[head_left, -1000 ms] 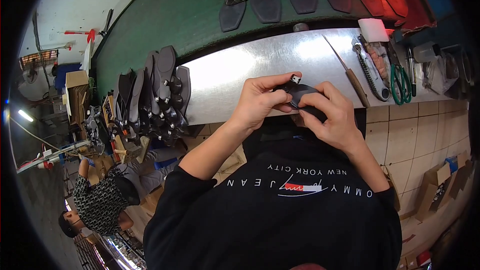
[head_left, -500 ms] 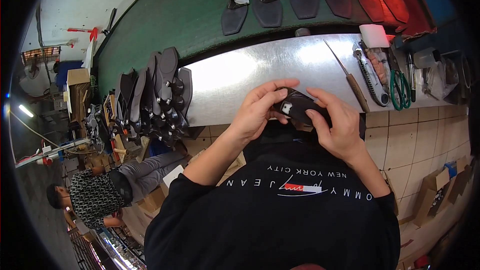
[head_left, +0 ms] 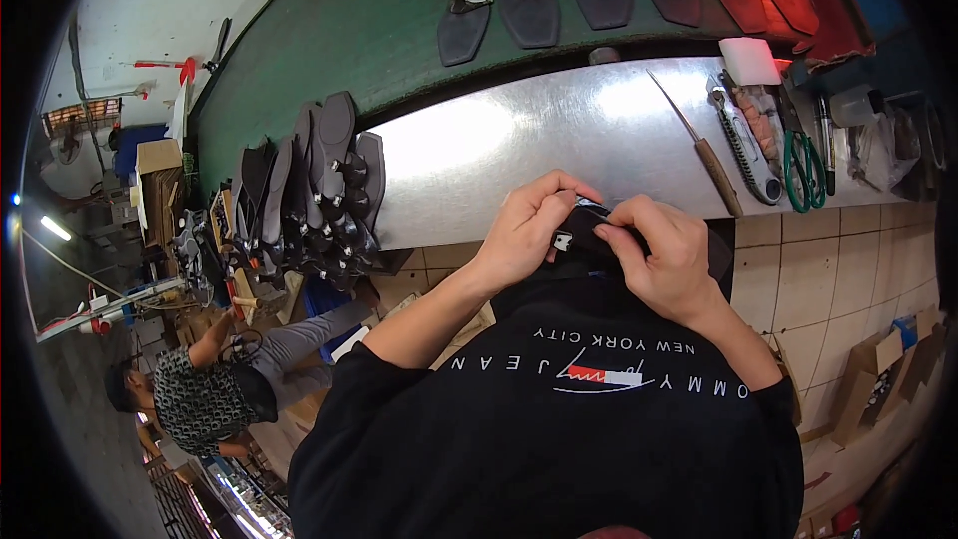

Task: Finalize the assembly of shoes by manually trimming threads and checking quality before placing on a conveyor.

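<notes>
Close to my body, past the near edge of the metal worktop, I hold a black sandal (head_left: 585, 242) between both hands. It looks to be the same kind as the sandals on the green belt. A small white piece shows on it beside my left hand. My left hand (head_left: 527, 228) is closed around one end, fingers bent over its far edge. Thumb and fingertips of my right hand (head_left: 661, 252) pinch the upper edge. Much of the sandal is hidden by my hands and blends into my black shirt (head_left: 559, 429).
Several sandals (head_left: 531, 15) lie along the green belt (head_left: 399, 35). A pile of dark sandals (head_left: 324, 180) sits at the left of the metal worktop (head_left: 449, 170). At right lie an awl (head_left: 711, 165), a cutter knife (head_left: 746, 152) and green-handled scissors (head_left: 803, 172). A person (head_left: 205, 394) stands at lower left.
The sandal has turned and come nearer my body. My right hand's fingers have drawn from a spread hold into a pinch on its edge. The person at left has raised an arm.
</notes>
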Tool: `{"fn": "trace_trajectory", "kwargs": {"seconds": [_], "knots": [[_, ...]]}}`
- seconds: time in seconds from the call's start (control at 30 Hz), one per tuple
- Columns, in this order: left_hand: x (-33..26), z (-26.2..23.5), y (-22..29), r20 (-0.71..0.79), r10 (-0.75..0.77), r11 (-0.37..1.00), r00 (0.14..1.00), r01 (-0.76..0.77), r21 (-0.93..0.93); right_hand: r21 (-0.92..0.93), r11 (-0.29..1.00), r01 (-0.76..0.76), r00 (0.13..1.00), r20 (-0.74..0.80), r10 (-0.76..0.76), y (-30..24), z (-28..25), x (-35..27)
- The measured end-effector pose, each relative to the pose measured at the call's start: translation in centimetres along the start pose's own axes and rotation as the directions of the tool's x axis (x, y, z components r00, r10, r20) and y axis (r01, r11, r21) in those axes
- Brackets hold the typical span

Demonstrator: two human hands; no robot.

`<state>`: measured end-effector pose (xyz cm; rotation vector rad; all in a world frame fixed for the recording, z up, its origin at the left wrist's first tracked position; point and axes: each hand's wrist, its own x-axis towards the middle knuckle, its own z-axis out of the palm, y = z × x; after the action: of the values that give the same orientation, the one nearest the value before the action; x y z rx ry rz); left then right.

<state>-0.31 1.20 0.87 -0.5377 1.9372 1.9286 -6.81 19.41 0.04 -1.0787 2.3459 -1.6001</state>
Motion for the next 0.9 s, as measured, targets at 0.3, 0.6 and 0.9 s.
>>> {"fn": "trace_trajectory", "kwargs": {"seconds": [0.3,0.6,0.9], "knots": [[-0.1,-0.4,-0.2,0.036,0.006,0.999,0.999,-0.008,0.051,0.114,0.98,-0.163,0.985,0.071,0.156,0.6,0.3,-0.7],[-0.3,-1.2,-1.2,0.042,-0.01,0.999,0.999,0.008,0.045,0.288,0.931,-0.225,0.974,0.042,0.222,0.9,1.4,-1.5],[-1.8,-1.1,1.3,0.108,0.573,0.719,0.813,-0.561,0.41,0.39,0.819,-0.421,0.826,0.539,0.168,1.5,-2.1,2.6]]}}
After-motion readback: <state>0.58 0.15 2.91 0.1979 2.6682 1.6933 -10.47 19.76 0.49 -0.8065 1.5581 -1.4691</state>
